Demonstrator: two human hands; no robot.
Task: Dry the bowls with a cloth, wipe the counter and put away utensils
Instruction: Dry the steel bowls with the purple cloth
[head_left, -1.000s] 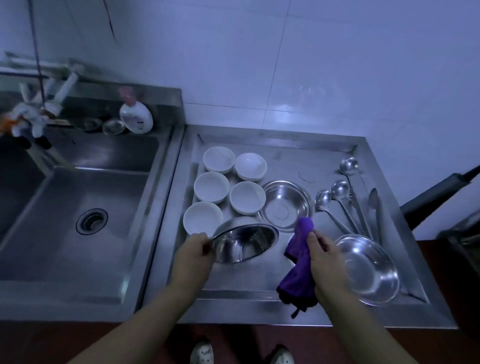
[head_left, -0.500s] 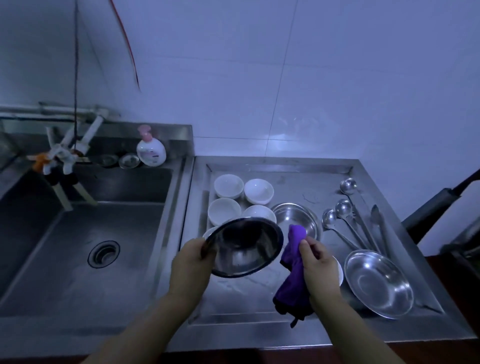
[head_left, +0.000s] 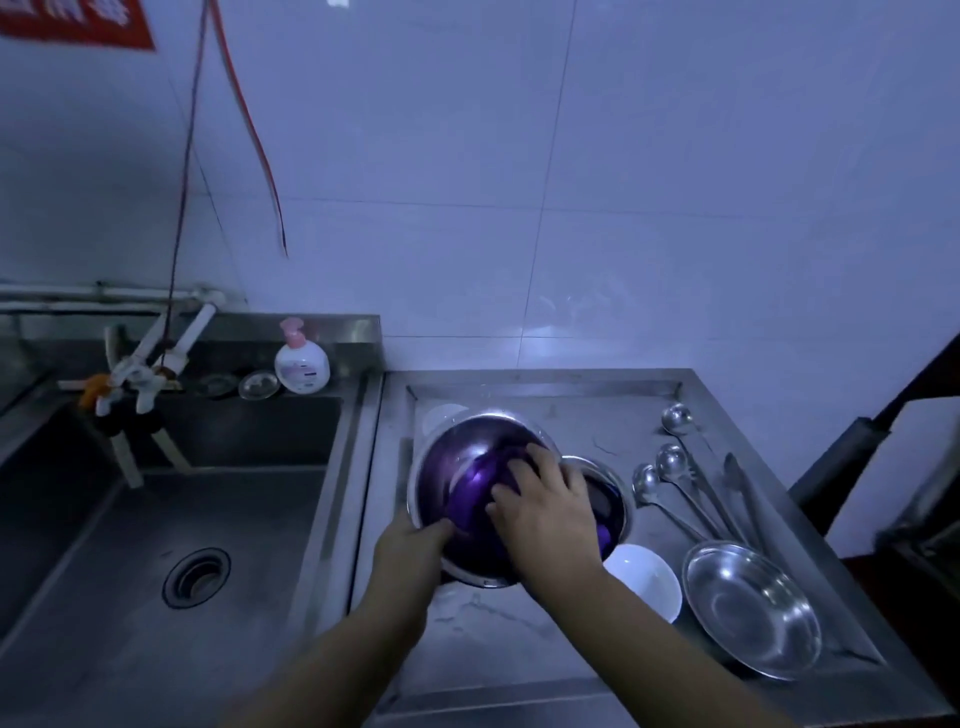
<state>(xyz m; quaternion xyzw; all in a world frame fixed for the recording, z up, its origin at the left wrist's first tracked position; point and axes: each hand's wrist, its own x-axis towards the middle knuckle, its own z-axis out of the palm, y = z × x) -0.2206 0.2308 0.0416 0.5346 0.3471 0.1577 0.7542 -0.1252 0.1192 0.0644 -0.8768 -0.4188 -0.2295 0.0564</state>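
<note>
Nearest, the left hand (head_left: 410, 545) grips the lower rim of the steel bowl (head_left: 457, 467), thumb hooked inside, tilting it up over the drainboard (head_left: 519, 654) so its inside faces the person. The right hand (head_left: 545, 514) presses the purple cloth (head_left: 475, 493) into it, fingers apparently spread, though the dim light blurs them. Beyond, the ladles (head_left: 670, 467) wait by the wall, undisturbed, clear of the work.

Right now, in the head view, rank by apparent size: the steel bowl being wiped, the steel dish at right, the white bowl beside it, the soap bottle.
1. Steel bowl being wiped, held nearer the camera, so its lead is unsure.
2. Steel dish.
3. White bowl, partly hidden.
4. Soap bottle, farthest away.
</note>
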